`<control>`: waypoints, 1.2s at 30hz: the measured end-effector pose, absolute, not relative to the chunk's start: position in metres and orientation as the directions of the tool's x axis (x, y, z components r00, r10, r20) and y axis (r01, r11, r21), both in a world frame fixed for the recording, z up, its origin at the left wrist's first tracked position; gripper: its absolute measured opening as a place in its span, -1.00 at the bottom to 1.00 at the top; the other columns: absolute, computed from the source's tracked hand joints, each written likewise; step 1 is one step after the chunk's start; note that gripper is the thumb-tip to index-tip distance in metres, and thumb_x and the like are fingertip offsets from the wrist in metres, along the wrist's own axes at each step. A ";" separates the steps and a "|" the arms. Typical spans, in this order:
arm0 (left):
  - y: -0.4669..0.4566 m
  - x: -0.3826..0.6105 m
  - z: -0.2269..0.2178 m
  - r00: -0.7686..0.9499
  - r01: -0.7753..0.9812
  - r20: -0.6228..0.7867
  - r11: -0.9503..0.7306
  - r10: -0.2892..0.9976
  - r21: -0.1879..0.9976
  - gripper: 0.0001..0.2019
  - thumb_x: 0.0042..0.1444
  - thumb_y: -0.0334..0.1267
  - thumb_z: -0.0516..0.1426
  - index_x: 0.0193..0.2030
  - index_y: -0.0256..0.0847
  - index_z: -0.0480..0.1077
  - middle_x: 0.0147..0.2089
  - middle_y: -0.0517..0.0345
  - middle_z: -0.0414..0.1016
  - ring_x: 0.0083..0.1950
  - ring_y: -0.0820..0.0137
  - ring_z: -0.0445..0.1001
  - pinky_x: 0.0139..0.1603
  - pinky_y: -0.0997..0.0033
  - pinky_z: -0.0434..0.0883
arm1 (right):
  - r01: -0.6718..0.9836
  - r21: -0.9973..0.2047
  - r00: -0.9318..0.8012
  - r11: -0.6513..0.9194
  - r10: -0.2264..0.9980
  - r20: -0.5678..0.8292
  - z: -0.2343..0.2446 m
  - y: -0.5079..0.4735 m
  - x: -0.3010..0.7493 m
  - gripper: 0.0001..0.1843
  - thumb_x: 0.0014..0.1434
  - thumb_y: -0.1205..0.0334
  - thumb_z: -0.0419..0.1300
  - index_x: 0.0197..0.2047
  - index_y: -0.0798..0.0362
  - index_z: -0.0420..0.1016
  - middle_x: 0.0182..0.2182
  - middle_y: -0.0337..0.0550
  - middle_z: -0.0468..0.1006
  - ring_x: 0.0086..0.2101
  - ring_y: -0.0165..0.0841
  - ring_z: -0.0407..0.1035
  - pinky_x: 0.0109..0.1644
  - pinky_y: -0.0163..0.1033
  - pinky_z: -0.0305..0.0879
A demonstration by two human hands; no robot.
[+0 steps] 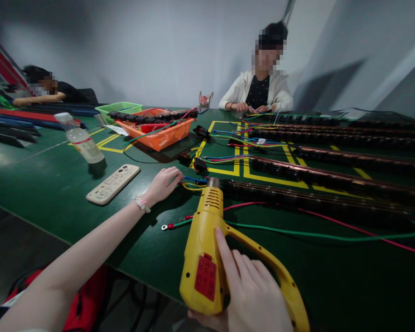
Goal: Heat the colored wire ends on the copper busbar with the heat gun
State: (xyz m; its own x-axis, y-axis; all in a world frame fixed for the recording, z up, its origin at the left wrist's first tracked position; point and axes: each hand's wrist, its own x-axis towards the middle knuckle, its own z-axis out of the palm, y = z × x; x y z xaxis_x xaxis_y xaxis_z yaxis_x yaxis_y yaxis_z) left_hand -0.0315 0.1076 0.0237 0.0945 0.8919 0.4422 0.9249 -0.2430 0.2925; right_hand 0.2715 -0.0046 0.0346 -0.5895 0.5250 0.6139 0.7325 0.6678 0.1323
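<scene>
The left grip (164, 180) pinched wires (194, 179); the right grip (252, 281) clasped the heat gun (205, 240), nozzle (213, 182) just right of the left grip, which seemed best kept clear of its mouth.

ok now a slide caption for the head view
Right hand gripping a yellow heat gun, left hand at blue and yellow wires over a green table.

Electrical assembly workshop, indicated by rows of wired bars (314, 177) on a counter (148, 251) with yellow lines (276, 182), a heat gun (204, 235) at the near side and co-workers (259, 92) at the far.
</scene>
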 end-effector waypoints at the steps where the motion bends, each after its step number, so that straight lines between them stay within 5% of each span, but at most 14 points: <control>1: 0.108 -0.032 0.024 0.094 0.924 0.442 -0.244 0.892 0.294 -0.66 0.29 -0.11 -0.13 -0.29 -0.28 0.35 -0.25 0.17 0.39 -0.18 0.56 0.32 -0.06 0.52 0.19 | 0.734 0.134 -0.588 0.666 0.524 0.616 0.034 -0.005 0.273 0.06 0.00 -0.45 -0.20 0.26 0.28 0.08 -0.41 -0.18 0.38 -0.42 -0.50 0.25 -0.26 -0.29 0.16; 14: 0.108 -0.029 0.025 0.087 0.907 0.427 -0.249 0.900 0.340 -0.68 0.28 -0.13 -0.12 -0.26 -0.28 0.35 -0.23 0.16 0.40 -0.19 0.57 0.33 -0.11 0.55 0.21 | 0.751 0.159 -0.597 0.641 0.555 0.579 0.023 -0.011 0.267 0.09 -0.02 -0.40 -0.09 0.32 0.33 0.00 -0.38 -0.10 0.34 -0.39 -0.45 0.20 -0.25 -0.26 0.14; 25: 0.111 -0.031 0.021 0.093 0.900 0.429 -0.260 0.898 0.349 -0.67 0.27 -0.13 -0.12 -0.27 -0.29 0.35 -0.26 0.12 0.40 -0.21 0.55 0.33 -0.12 0.54 0.24 | 0.763 0.028 -0.539 0.645 0.613 0.578 0.028 -0.021 0.226 0.19 -0.12 -0.42 -0.01 0.33 0.33 -0.07 -0.41 -0.12 0.26 -0.42 -0.43 0.17 -0.29 -0.21 0.13; 30: 0.111 -0.032 0.019 0.081 0.904 0.422 -0.245 0.903 0.351 -0.65 0.27 -0.10 -0.13 -0.24 -0.28 0.36 -0.24 0.12 0.41 -0.21 0.55 0.32 -0.13 0.54 0.24 | 0.760 -0.001 -0.552 0.650 0.647 0.526 0.028 -0.024 0.210 0.09 -0.16 -0.23 0.15 0.32 0.22 -0.02 -0.41 -0.15 0.25 -0.40 -0.39 0.21 -0.28 -0.19 0.13; 36: 0.112 -0.035 0.018 0.078 0.905 0.411 -0.237 0.908 0.353 -0.64 0.27 -0.08 -0.13 -0.25 -0.28 0.36 -0.22 0.14 0.42 -0.19 0.56 0.32 -0.11 0.56 0.23 | 0.733 -0.028 -0.581 0.680 0.647 0.495 0.026 -0.026 0.207 0.06 -0.04 -0.39 -0.02 0.34 0.16 -0.05 -0.40 -0.16 0.23 -0.41 -0.40 0.19 -0.29 -0.19 0.10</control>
